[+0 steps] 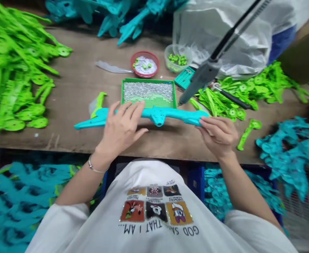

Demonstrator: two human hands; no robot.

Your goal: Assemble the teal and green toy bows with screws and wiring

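Note:
A long teal plastic part point(170, 112) with a knobby middle lies crosswise at the table's near side. My left hand point(122, 123) covers its left section, fingers reaching over the far edge and thumb apart on the near side. At the right end, my right hand point(219, 135) pinches the part between thumb and fingers. Just beyond it is a green tray point(149, 102) of small silver metal pieces, probably screws or pins. A grey powered screwdriver point(201, 80) hangs above the part's right half, its tip near the part but apart from it.
Lime-green plastic parts point(14, 70) heap on the left, with more point(230, 91) on the right. Behind the tray stand a red bowl point(145, 73) and a clear tub point(178, 59) of small green pieces. A black-handled tool point(233, 98) lies right. Teal parts point(291, 151) pile at the right edge.

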